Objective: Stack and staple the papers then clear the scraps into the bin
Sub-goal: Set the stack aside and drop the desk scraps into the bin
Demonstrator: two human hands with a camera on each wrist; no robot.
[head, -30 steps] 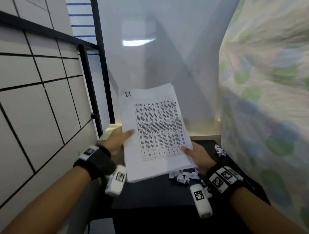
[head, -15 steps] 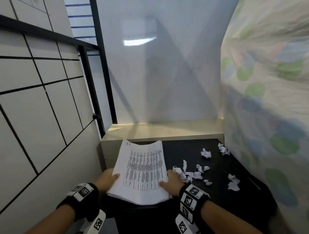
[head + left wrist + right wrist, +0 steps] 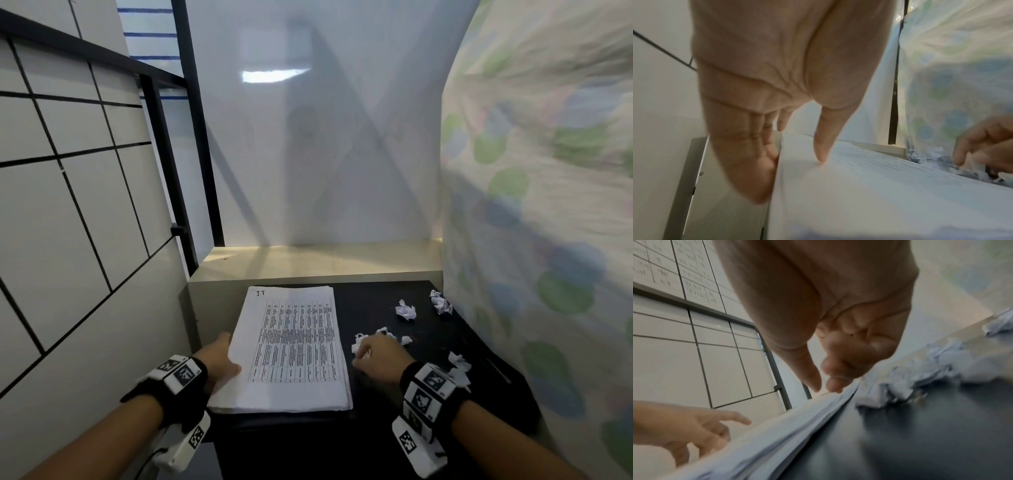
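A thick stack of printed papers lies flat on the left part of the black table. My left hand is at its left edge. In the left wrist view the straight fingers lie against the stack's side and the thumb rests on the top sheet. My right hand hovers just right of the stack with fingers loosely curled, holding nothing. The right wrist view shows its fingertips close above the stack's right edge. Crumpled white scraps are scattered on the table to the right.
A white panelled wall with a black frame stands close on the left. A beige ledge runs behind the table. Flowered fabric hangs along the right side, right beside the scraps.
The stack, held up in both hands a second ago, came down and now lies flat on the table. My right hand let go of it and shifted right, toward the scraps.
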